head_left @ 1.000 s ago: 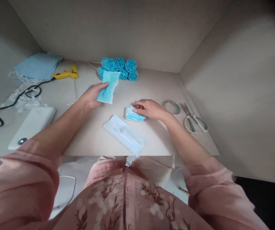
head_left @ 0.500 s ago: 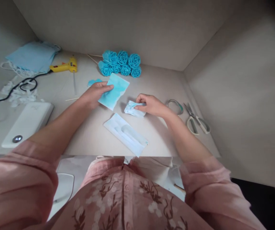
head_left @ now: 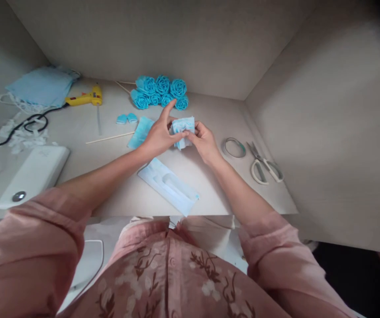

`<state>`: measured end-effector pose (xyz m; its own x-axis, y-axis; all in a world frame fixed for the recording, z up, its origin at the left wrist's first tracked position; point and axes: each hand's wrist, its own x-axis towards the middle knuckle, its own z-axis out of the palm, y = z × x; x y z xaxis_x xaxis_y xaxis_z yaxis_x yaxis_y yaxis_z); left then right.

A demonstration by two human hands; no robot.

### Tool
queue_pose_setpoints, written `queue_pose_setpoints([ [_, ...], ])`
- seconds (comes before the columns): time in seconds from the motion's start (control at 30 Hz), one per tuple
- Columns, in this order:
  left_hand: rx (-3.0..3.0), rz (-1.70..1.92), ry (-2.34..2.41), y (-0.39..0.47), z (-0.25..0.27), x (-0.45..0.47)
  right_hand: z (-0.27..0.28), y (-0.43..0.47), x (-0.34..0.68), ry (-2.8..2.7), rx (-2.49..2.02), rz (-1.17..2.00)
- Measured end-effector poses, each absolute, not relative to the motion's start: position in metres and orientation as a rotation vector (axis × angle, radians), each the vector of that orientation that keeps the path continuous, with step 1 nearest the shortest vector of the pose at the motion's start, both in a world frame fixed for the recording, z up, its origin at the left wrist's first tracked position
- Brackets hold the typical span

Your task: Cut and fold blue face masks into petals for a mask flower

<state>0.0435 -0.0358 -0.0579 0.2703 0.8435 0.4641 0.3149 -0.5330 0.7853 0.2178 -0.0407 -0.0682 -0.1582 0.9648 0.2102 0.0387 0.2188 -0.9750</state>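
Between my two hands is a folded stack of light blue and white mask fabric (head_left: pixel 183 128), held above the table. My left hand (head_left: pixel 160 134) grips its left side with the thumb in front, the index finger sticking up. On its right side, my right hand (head_left: pixel 205 139) pinches it between thumb and fingers. A bright blue fabric piece (head_left: pixel 141 134) lies left of the stack, partly covered by my left hand, with a thin wooden stick (head_left: pixel 110 138) reaching to it. Nearer me lies a cut, flattened mask piece (head_left: pixel 170 185), pale side up.
Several blue fabric roses (head_left: pixel 161 92) lie at the back, with two small blue petals (head_left: pixel 126 118) in front. Left are a yellow glue gun (head_left: pixel 84 98), masks (head_left: pixel 42 86), white scraps (head_left: pixel 27 134) and a white power bank (head_left: pixel 34 176). Right are a ring-shaped roll (head_left: pixel 234 147) and scissors (head_left: pixel 263 163).
My left hand has let go of the bright blue piece, now on the table, and moved right to the folded stack. My right hand has lifted the stack slightly.
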Motion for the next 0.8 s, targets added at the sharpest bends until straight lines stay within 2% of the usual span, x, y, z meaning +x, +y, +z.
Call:
queue_pose_setpoints([
  [0.3, 2.140, 1.112, 1.275, -0.040, -0.066, 0.044, -0.084, -0.032, 0.228, -1.637, -1.008, 1.057],
  [0.8, 1.902, 1.164, 1.239, -0.034, -0.070, 0.044, -0.087, -0.034, 0.228, -1.614, -1.099, 1.044],
])
